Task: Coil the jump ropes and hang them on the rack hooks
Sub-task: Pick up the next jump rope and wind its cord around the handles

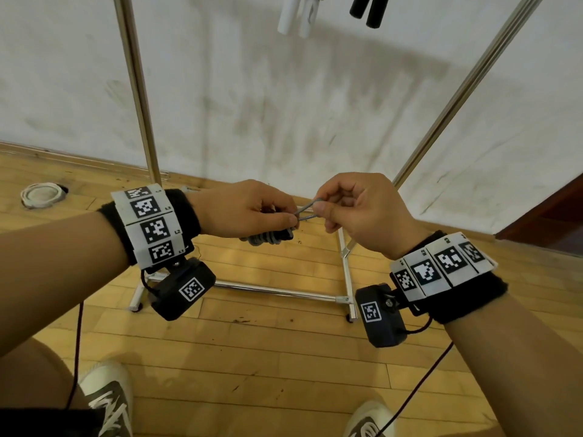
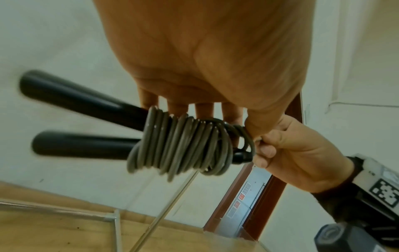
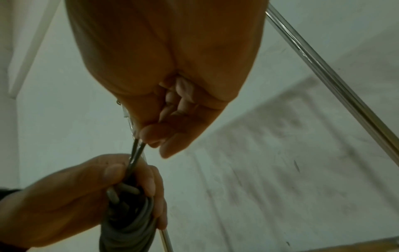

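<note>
A grey jump rope (image 2: pixel 181 145) is wound in tight turns round its two black handles (image 2: pixel 82 145). My left hand (image 1: pixel 252 209) grips this bundle (image 1: pixel 268 239) from above, in front of the metal rack (image 1: pixel 138 89). A short loop of the grey rope (image 1: pixel 307 209) sticks out to the right, and my right hand (image 1: pixel 353 209) pinches it between thumb and forefinger. The right wrist view shows the loop (image 3: pixel 136 153) running taut from my right fingertips down into my left hand (image 3: pixel 86 196). Two coiled ropes hang at the top of the rack, one with white handles (image 1: pixel 298 14), one with black handles (image 1: pixel 369 9).
The rack's base bars (image 1: pixel 277 290) lie on the wooden floor below my hands, with its slanted upright (image 1: pixel 467 80) on the right. A white coiled rope (image 1: pixel 42 193) lies on the floor at far left. My shoes (image 1: pixel 107 398) stand at the bottom edge. A dark red door frame (image 1: pixel 549 212) is right.
</note>
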